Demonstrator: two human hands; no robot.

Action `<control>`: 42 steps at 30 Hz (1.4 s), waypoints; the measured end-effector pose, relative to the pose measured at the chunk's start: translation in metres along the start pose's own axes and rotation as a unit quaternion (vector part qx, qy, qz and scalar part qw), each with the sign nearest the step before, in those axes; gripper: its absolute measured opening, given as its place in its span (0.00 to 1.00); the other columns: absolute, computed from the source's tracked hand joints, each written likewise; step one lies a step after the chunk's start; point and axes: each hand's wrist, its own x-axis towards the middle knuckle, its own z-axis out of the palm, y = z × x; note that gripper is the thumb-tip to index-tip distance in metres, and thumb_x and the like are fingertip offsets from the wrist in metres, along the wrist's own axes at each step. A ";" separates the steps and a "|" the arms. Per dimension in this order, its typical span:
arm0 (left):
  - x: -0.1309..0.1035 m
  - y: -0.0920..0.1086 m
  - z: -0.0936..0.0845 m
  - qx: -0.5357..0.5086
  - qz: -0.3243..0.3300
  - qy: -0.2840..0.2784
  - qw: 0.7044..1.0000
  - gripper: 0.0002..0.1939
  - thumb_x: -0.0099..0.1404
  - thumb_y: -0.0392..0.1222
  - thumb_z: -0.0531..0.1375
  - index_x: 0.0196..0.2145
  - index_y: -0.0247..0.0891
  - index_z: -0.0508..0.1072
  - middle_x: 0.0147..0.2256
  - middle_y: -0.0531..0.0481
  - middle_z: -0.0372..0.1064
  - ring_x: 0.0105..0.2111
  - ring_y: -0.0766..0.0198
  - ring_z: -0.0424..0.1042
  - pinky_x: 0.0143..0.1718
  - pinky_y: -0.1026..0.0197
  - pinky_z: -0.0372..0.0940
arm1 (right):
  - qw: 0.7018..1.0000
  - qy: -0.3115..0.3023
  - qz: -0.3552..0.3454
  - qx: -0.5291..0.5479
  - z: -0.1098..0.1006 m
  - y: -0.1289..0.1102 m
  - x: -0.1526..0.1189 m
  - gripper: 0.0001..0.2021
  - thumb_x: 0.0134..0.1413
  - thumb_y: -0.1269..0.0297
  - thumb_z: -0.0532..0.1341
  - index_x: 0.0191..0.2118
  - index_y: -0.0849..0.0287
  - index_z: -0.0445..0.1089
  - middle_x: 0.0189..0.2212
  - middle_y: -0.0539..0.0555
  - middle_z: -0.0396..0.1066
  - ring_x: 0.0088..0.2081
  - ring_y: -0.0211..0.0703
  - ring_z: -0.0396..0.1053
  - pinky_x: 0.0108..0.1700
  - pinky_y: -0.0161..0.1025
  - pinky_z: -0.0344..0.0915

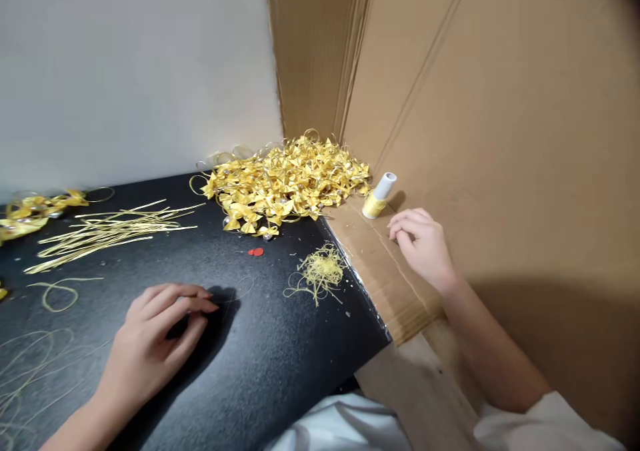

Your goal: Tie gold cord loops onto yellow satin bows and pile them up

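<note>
My left hand [163,328] hovers above the black tabletop, thumb and fingertips pinched together. A thin thread [245,290] curls out from its fingertips. On the right, my right hand [420,244] is closed with its fingers curled, over the cardboard beside a white cone spool [384,188] wound with yellow thread [374,206]. Whatever its fingertips may hold is too small to make out. Between the hands lies a tangled clump of yellow thread scraps [324,270]. Two small red discs [258,252] rest farther back.
A big pile of gold ribbon bows [290,181] fills the back corner. Gold twist ties [117,228] lie at left, near more bows [45,208] and loose threads [30,371]. Cardboard [500,104] walls the right side; a white wall [135,71] stands behind.
</note>
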 end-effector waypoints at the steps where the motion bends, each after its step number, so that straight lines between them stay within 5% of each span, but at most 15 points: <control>1: -0.001 0.001 -0.001 -0.001 0.002 0.003 1.000 0.07 0.63 0.36 0.56 0.30 0.45 0.71 0.32 0.53 0.72 0.35 0.61 0.70 0.38 0.57 0.62 | 1.000 0.008 -0.005 0.018 0.000 -0.008 0.003 0.14 0.51 0.79 0.54 0.21 0.57 0.68 0.27 0.50 0.73 0.34 0.42 0.67 0.40 0.42 0.65; 5: -0.002 0.004 -0.002 0.014 -0.029 0.035 0.999 0.08 0.62 0.35 0.56 0.26 0.43 0.71 0.29 0.52 0.70 0.32 0.61 0.69 0.37 0.58 0.62 | 0.994 -0.002 -0.034 0.106 0.013 -0.055 0.013 0.10 0.52 0.76 0.57 0.26 0.56 0.72 0.30 0.50 0.75 0.37 0.42 0.71 0.44 0.43 0.67; 13: -0.006 -0.011 -0.006 0.000 -0.216 0.136 0.967 0.06 0.56 0.34 0.55 0.24 0.40 0.68 0.29 0.50 0.69 0.34 0.59 0.67 0.41 0.55 0.63 | 0.940 -0.307 -0.109 0.101 0.081 -0.159 0.027 0.05 0.50 0.67 0.68 0.35 0.56 0.75 0.40 0.55 0.73 0.48 0.50 0.66 0.50 0.49 0.64; 18: -0.009 -0.015 -0.003 -0.031 -0.208 0.117 0.971 0.04 0.57 0.34 0.56 0.27 0.39 0.69 0.32 0.49 0.69 0.37 0.59 0.66 0.43 0.55 0.62 | 0.919 -0.359 -0.147 0.074 0.123 -0.174 0.038 0.07 0.47 0.67 0.70 0.34 0.57 0.75 0.39 0.55 0.71 0.46 0.49 0.64 0.50 0.49 0.61; 21: -0.010 -0.014 0.001 -0.048 -0.175 0.036 0.983 0.04 0.58 0.36 0.57 0.32 0.39 0.71 0.36 0.47 0.70 0.40 0.57 0.65 0.45 0.53 0.61 | 0.912 -0.369 -0.155 0.090 0.136 -0.170 0.038 0.05 0.50 0.65 0.68 0.33 0.58 0.74 0.38 0.54 0.70 0.45 0.48 0.62 0.50 0.49 0.61; 25: -0.010 -0.013 0.004 -0.048 -0.137 -0.096 0.985 0.14 0.60 0.42 0.59 0.45 0.41 0.72 0.49 0.44 0.68 0.51 0.51 0.62 0.51 0.46 0.57 | 0.910 -0.366 -0.161 0.113 0.142 -0.164 0.033 0.04 0.57 0.66 0.62 0.31 0.58 0.71 0.38 0.54 0.69 0.45 0.47 0.61 0.51 0.49 0.59; 31: -0.009 -0.013 0.003 -0.105 -0.119 -0.119 0.980 0.13 0.65 0.46 0.56 0.46 0.44 0.73 0.56 0.44 0.64 0.58 0.49 0.56 0.57 0.43 0.49 | 0.906 -0.256 -0.073 0.329 0.143 -0.156 0.034 0.11 0.61 0.57 0.57 0.30 0.58 0.65 0.36 0.54 0.68 0.41 0.43 0.64 0.50 0.46 0.61; 35: -0.008 -0.013 0.004 -0.292 -0.167 -0.081 0.938 0.21 0.69 0.53 0.49 0.25 0.38 0.68 0.33 0.46 0.70 0.40 0.58 0.65 0.49 0.51 0.57 | 0.840 -0.221 0.072 0.491 0.142 -0.154 0.036 0.19 0.56 0.42 0.56 0.35 0.56 0.64 0.40 0.56 0.72 0.43 0.44 0.69 0.48 0.44 0.65; 38: -0.007 -0.019 -0.004 -0.343 -0.211 -0.067 0.913 0.26 0.68 0.60 0.45 0.20 0.39 0.56 0.19 0.55 0.52 0.22 0.66 0.55 0.30 0.60 0.57 | 0.794 -0.170 0.134 0.568 0.141 -0.150 0.037 0.20 0.55 0.40 0.56 0.36 0.53 0.61 0.42 0.55 0.73 0.47 0.45 0.70 0.48 0.46 0.66; 42: 0.003 -0.038 -0.052 -0.382 -0.240 -0.033 0.892 0.27 0.63 0.64 0.51 0.20 0.40 0.49 0.19 0.59 0.41 0.18 0.71 0.45 0.21 0.65 0.46 | 0.776 -0.101 0.174 0.598 0.144 -0.140 0.040 0.19 0.53 0.40 0.58 0.35 0.52 0.61 0.40 0.54 0.72 0.44 0.46 0.72 0.45 0.47 0.68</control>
